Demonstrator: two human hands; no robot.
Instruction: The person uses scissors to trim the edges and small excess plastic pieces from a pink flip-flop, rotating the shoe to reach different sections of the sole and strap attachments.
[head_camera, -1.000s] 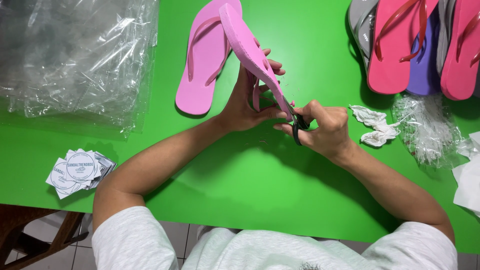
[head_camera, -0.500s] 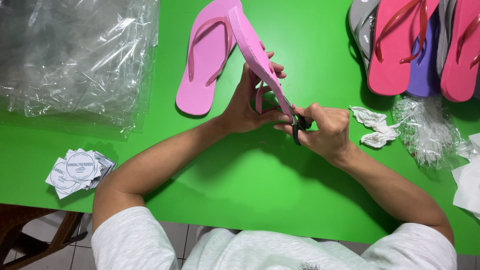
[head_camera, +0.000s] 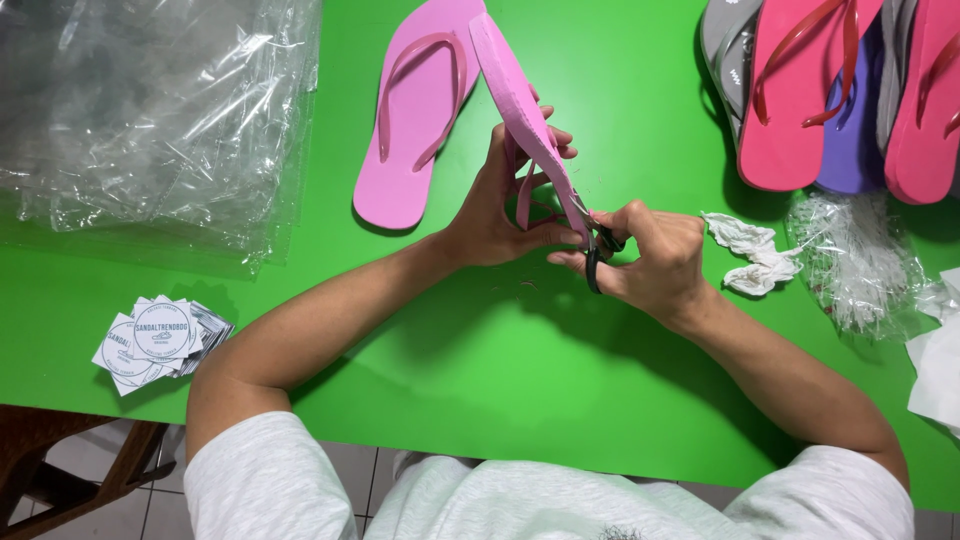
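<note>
Risk: we see the left hand (head_camera: 500, 215) gripping the pink flip-flop (head_camera: 525, 120) on edge | right hand (head_camera: 655, 255) closed on black scissors (head_camera: 596, 250) | blades just beside the fingers; a slip may nick the strap or skin.

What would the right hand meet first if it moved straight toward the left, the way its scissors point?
Most likely the heel of the pink flip-flop held on edge, then the left hand gripping it. The right hand and its dark scissors seem to touch that heel already; depth is unclear.
</note>
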